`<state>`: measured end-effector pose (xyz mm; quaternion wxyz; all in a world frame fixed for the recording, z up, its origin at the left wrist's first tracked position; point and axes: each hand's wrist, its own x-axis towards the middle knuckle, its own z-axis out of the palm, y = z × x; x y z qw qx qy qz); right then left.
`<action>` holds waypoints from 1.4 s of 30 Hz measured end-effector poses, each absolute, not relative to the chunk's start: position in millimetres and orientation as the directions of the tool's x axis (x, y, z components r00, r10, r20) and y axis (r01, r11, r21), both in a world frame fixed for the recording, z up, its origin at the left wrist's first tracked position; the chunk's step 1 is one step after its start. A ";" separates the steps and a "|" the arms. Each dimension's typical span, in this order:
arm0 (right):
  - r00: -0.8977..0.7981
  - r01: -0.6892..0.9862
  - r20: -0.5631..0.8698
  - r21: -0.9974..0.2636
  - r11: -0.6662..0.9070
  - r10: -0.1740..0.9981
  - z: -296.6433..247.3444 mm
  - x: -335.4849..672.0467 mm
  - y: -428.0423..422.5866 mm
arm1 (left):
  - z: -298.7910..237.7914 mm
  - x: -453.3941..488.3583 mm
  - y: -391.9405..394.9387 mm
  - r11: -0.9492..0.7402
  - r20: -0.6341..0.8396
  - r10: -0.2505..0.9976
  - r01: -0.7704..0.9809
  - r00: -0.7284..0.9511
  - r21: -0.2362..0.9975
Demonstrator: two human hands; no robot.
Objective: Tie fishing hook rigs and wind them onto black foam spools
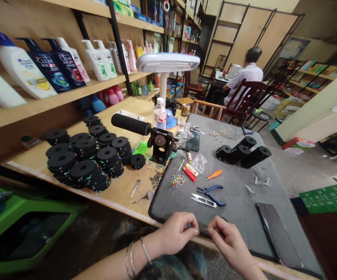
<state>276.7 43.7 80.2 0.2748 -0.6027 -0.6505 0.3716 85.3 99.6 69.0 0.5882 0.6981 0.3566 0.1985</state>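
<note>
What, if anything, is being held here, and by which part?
The left hand and right hand pinch a tiny thin piece between their fingertips, one at each end, over the near edge of the grey mat. What it is cannot be told.

light: bright, even indoor | shadows: soft, dim under the table lower left | glare: pale sheen on phone screen | edges: shampoo bottles stretched, shelves bowed | focus: left hand, right hand sharp

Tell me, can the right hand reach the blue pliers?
Probably yes. The blue pliers lie on the grey mat just ahead of the right hand, bare mat between, though its fingers pinch a tiny piece.
</note>
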 end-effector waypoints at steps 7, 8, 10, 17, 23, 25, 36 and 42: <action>-0.149 0.586 -0.108 -0.810 0.000 0.983 81.6 272.5 44.7 | 72.4 91.3 98.8 -0.007 -0.135 0.734 0.207 0.665 0.978; -0.158 0.591 -0.112 -0.807 0.003 0.981 81.4 271.8 44.4 | 72.1 92.5 98.9 -0.035 -0.113 0.745 0.207 0.657 0.978; -0.167 0.597 -0.110 -0.802 0.012 0.980 80.8 270.7 43.8 | 70.8 94.1 99.1 -0.076 -0.076 0.753 0.202 0.653 0.976; -0.152 0.574 -0.109 -0.819 -0.002 0.982 78.4 271.7 43.7 | 68.5 91.0 99.6 -0.070 -0.090 0.755 0.217 0.649 0.974; -0.144 0.587 -0.128 -0.809 -0.020 0.981 79.7 273.1 44.6 | 67.4 89.3 100.8 -0.040 -0.103 0.771 0.209 0.628 0.977; -0.135 0.592 -0.116 -0.806 -0.014 0.984 80.3 272.5 45.3 | 66.4 89.3 100.2 -0.061 -0.096 0.778 0.227 0.621 0.972; -0.147 0.588 -0.129 -0.809 -0.018 0.981 73.7 267.2 46.0 | 65.0 92.9 96.4 -0.090 -0.091 0.788 0.259 0.609 0.962; -0.134 0.597 -0.101 -0.802 -0.001 0.986 70.9 268.1 46.3 | 62.8 93.2 93.9 -0.119 -0.084 0.792 0.288 0.604 0.950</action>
